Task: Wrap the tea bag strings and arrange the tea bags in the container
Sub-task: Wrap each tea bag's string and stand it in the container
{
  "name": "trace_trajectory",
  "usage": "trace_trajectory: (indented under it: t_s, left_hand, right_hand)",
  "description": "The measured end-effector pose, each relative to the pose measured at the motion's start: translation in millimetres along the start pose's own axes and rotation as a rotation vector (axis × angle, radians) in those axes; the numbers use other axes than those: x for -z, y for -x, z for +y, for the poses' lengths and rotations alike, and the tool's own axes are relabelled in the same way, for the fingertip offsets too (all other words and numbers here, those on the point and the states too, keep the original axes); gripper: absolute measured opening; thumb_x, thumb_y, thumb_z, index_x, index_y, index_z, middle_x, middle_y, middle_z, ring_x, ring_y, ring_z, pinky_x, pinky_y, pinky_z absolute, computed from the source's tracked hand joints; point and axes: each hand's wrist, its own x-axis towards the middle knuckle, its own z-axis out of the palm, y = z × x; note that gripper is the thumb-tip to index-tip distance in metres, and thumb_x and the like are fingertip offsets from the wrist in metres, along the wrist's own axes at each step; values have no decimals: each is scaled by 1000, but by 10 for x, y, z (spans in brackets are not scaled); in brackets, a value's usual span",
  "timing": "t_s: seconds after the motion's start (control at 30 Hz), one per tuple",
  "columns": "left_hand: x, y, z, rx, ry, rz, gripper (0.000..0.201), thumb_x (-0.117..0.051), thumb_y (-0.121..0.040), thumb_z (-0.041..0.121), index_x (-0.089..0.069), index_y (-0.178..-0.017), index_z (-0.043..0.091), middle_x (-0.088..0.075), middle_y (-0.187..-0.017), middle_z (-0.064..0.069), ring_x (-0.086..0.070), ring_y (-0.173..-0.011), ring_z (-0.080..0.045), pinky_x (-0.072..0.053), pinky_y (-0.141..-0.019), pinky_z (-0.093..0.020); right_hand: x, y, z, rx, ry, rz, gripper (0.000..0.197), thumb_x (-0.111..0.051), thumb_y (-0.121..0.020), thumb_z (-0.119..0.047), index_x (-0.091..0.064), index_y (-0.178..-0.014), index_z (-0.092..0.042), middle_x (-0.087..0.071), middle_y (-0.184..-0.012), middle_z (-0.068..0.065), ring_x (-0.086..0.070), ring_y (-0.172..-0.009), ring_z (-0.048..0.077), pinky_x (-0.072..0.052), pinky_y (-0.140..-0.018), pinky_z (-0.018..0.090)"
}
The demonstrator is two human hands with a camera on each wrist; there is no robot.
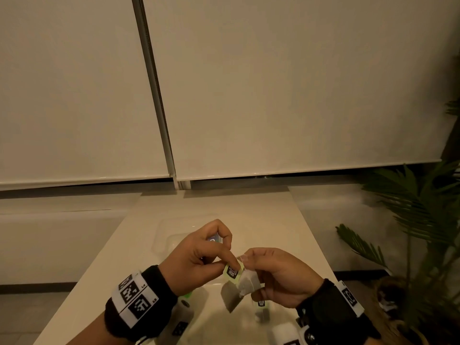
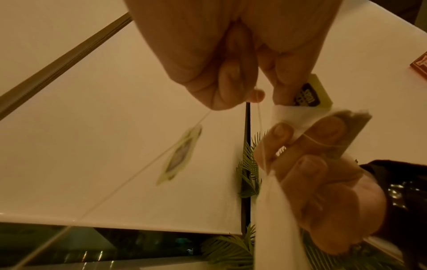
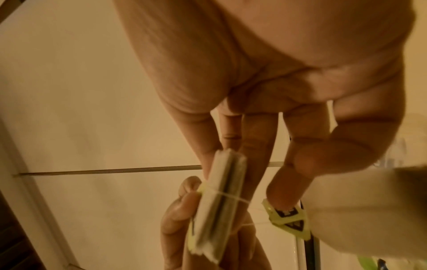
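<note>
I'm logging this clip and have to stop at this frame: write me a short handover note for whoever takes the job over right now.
Left hand: pinches the green paper tag of the tea bag being worked on, with a string running from its fingers.
Right hand: grips the folded tea bag; the wrist views show string crossing the bag.
Both are held above the white table. More tea bags lie on the table under the hands. A clear container seems to sit beyond the hands, its contents hard to tell.
Done: wrapping of this bag begun.
Left: finish the wrap, place it in the container, repeat for the others.
</note>
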Motion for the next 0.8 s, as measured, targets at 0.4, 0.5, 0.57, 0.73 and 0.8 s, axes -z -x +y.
trace_trajectory:
  t_s: [0.4,0.5,0.57,0.73,0.8]
  left_hand:
    - [-46,42,-122,-75,-134,84,28,-64,-81,10,-76,-94,32,-50,-90,11,-55,-64,-19,-46,-52,-34]
    - [-100,62,-158,-108,-323,128,36,-58,-86,15,-70,-111,37,-47,-95,15,-56,-63,-7,-48,-57,-25]
    - [-153,93,-191,-85,-405,177,39,-54,-89,18,-65,-120,39,-48,-97,16,-55,-66,-3,-49,-59,-24]
    - [-342,88,-71,409,291,349,37,-58,-83,19,-68,-116,31,-62,-87,0,-50,-51,-14,-43,-50,-21]
    - [-381,68,-30,517,384,351,19,-64,-83,18,-73,-99,15,-61,-78,-2,-46,-44,0,-35,-46,-11]
  right_hand:
    - [-21,8,16,46,-78,-12,19,-64,-88,-22,-72,-95,-7,-67,-90,17,-68,-83,28,-58,-65,42]
    - [-15,-2,29,89,-103,22,24,-57,-93,-17,-69,-107,-3,-69,-97,17,-69,-90,26,-58,-70,45]
    - [-20,-15,44,132,-68,73,22,-57,-93,-15,-68,-106,-2,-70,-98,20,-69,-88,25,-59,-70,42]
    - [-31,-62,91,251,67,231,18,-55,-96,-13,-70,-99,-3,-72,-97,21,-69,-82,26,-54,-70,37]
    - [-46,-68,86,282,136,258,19,-54,-97,-15,-72,-94,-7,-72,-91,16,-68,-78,21,-52,-67,33]
